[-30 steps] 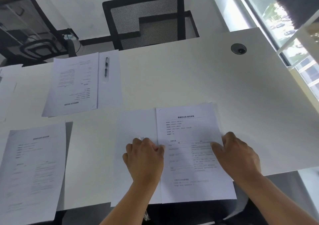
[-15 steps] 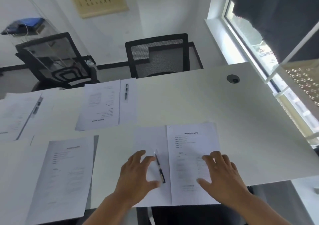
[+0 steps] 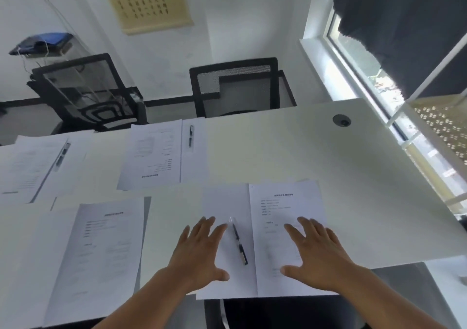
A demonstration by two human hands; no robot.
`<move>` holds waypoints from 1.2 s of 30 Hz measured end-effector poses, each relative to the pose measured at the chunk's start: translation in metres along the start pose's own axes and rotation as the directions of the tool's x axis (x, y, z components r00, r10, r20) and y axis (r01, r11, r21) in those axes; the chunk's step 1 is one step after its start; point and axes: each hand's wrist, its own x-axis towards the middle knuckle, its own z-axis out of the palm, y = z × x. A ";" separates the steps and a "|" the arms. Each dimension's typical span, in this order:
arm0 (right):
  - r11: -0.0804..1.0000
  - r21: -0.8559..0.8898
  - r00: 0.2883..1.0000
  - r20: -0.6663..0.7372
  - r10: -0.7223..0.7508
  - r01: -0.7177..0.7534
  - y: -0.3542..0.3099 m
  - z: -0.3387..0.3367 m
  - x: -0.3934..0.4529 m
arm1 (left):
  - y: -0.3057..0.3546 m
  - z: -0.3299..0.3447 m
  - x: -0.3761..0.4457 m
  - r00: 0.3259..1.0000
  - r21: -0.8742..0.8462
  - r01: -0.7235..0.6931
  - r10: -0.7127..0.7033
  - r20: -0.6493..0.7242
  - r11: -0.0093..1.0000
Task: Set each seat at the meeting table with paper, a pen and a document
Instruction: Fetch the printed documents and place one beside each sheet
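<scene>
Hands first: my left hand is spread flat, fingers straight and fanned, grasping nothing. It sits over the left edge of the blank white paper sheet at the near seat. My right hand is likewise released, fingers straight and splayed, over the printed white document page. I cannot tell whether either palm presses down or hovers just above.

Landmark for all positions: the black-and-clear ballpoint pen, which lies on the blank sheet between my hands, its clear end pointing away from me and tilted slightly left. My left fingertips are just beside it; no finger touches it.

- Right of the pen: the printed document, overlapping the blank sheet's right side. Both near edges overhang the near edge of the white meeting table.
- Left of the pen: a second printed document on a sheet.
- Beyond the pen, slightly left: a third set, printed page with a black pen on the blank sheet beside it.
- Far left of the pen: a fourth paper set with a pen lying across it.
- Beyond the table: two black mesh office chairs.
- Far right of the pen: a round grey cable grommet in the tabletop, and a window.
</scene>
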 end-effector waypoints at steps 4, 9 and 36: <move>0.996 -0.065 0.998 0.005 -0.055 0.055 -0.004 0.013 0.025 | 0.001 0.016 0.019 0.998 0.091 -0.032 0.027 0.054 0.995; 0.992 -0.092 0.996 0.016 -0.082 0.083 -0.008 0.034 0.048 | -0.006 0.039 0.030 0.997 0.106 -0.037 0.030 0.069 0.994; 0.977 -0.132 0.986 0.018 -0.165 0.165 0.031 0.032 0.077 | 0.027 0.046 0.052 0.992 -0.099 0.010 -0.023 -0.127 0.995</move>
